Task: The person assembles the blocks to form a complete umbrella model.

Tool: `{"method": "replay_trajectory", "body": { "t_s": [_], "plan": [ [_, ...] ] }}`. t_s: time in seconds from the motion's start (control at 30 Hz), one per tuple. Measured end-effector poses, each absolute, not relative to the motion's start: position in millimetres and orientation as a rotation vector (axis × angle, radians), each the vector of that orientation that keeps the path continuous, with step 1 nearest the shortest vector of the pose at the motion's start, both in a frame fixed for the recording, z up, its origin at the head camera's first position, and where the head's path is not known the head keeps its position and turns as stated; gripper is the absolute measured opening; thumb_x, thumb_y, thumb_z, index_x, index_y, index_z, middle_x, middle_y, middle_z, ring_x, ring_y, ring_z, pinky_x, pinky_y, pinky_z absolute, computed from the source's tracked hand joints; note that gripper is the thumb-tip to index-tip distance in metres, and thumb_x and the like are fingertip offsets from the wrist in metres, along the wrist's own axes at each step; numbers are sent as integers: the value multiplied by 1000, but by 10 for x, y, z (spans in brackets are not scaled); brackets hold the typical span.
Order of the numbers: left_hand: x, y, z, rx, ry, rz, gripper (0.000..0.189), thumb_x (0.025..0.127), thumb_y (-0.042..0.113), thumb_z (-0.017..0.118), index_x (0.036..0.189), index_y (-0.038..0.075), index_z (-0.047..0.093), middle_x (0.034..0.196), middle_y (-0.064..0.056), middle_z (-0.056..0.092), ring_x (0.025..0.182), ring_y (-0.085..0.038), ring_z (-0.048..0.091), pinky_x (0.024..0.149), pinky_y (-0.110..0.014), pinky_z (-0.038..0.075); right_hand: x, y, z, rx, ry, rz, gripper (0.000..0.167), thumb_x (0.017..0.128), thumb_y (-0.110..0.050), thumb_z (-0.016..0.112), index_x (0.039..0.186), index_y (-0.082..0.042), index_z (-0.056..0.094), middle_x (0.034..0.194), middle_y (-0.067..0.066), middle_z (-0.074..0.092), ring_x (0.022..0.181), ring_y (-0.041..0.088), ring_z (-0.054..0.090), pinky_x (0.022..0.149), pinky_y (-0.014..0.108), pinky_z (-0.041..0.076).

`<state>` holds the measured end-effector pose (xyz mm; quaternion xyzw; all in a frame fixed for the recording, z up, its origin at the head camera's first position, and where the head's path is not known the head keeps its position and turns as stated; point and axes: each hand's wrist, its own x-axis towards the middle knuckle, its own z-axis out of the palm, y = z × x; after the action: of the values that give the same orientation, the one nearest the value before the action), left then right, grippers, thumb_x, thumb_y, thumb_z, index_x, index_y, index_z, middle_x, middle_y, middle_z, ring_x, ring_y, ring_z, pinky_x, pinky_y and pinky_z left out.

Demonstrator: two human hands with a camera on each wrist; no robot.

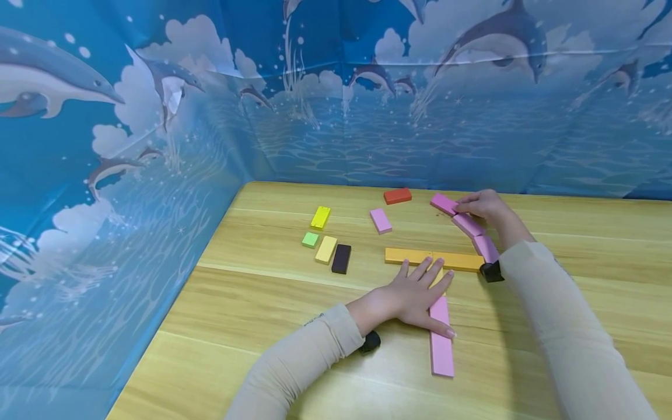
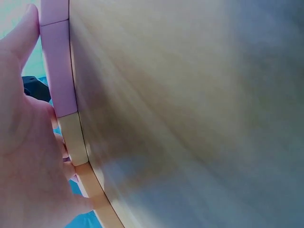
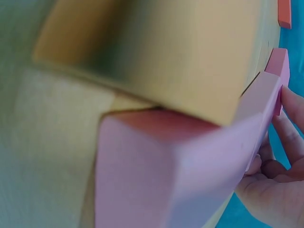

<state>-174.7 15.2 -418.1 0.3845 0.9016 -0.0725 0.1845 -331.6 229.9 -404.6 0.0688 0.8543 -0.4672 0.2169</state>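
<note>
My left hand [image 1: 417,300] lies with fingers spread across the blocks, fingertips on the orange row [image 1: 406,255] and thumb over the pink column [image 1: 441,353]. In the left wrist view, a pale yellow block [image 2: 73,138] sits between the pink column and the orange row, partly hidden by the hand in the head view. My right hand [image 1: 490,211] reaches to a slanting line of pink blocks, its fingertips against the outer side of the far pink block [image 1: 443,203]. In the right wrist view, the thumb is beside the neighbouring pink block [image 3: 259,97].
A red block [image 1: 397,196] and a loose pink block [image 1: 380,221] lie toward the back. Left of them are a bright yellow block [image 1: 320,217], green block [image 1: 310,239], cream block [image 1: 326,249] and black block [image 1: 341,259]. A dolphin-print curtain [image 1: 325,134] borders the wooden table.
</note>
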Motion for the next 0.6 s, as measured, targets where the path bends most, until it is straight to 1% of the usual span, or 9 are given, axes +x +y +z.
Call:
{"method": "replay_trajectory", "body": {
  "t_s": [0.17,0.3,0.37,0.6],
  "plan": [
    [-1742,158,-4186,1081,2549,-218,105,75,83,35,147,27,-16,153,1,-23,138,-17,-20,112,-46,-1,-3299,2305,-4034,145,2364,-1264,55,94,-25,57,136,7,41,136,29,36,86,15,54,69,27,48],
    [-1743,155,-4181,1076,2554,-220,104,74,83,35,147,28,-16,153,1,-22,138,-17,-20,112,-46,-1,-3285,2307,-4019,82,2354,-1242,56,95,-26,55,136,8,40,134,30,38,91,19,55,72,29,48],
    [-1744,152,-4175,1074,2554,-214,104,74,83,35,147,30,-16,153,1,-22,138,-17,-20,112,-46,-1,-3280,2307,-4012,66,2347,-1246,57,95,-27,55,136,9,39,133,30,39,91,19,55,73,29,48],
    [-1743,144,-4176,1090,2561,-188,103,75,83,36,147,31,-14,154,1,-20,138,-14,-19,112,-46,0,-3269,2307,-4006,68,2325,-1287,53,94,-23,57,135,8,42,124,24,45,84,15,55,72,28,48]
  ]
}}
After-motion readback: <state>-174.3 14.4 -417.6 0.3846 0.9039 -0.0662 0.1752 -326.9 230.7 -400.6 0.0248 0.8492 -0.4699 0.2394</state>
